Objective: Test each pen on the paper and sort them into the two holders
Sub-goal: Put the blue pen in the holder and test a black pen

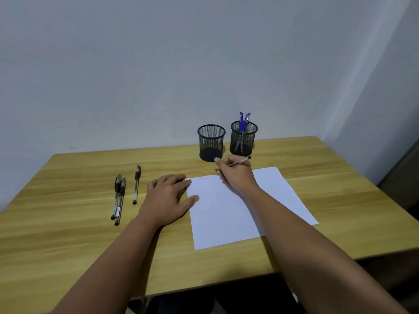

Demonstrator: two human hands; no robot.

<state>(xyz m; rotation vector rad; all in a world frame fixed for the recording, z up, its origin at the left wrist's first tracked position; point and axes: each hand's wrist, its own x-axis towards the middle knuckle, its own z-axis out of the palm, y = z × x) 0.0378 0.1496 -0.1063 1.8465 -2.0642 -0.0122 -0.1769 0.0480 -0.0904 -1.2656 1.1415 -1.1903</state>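
A white sheet of paper point(229, 214) lies on the wooden table point(68, 223). My right hand point(235, 173) grips a clear pen point(240, 162), its tip down at the sheet's far edge, beside faint marks. My left hand point(167, 196) lies flat and open on the table, fingertips pressing the paper's left edge. Three black-capped pens point(119, 198) lie to the left; one of them point(136, 184) is apart from the other two. Behind the paper stand two black mesh holders: the left one point(211, 142) looks empty, the right one point(243, 139) holds two blue-capped pens point(243, 121).
A plain white wall runs behind the table, with a corner at the far right. The table's near edge crosses below my forearms. Dark floor shows under it.
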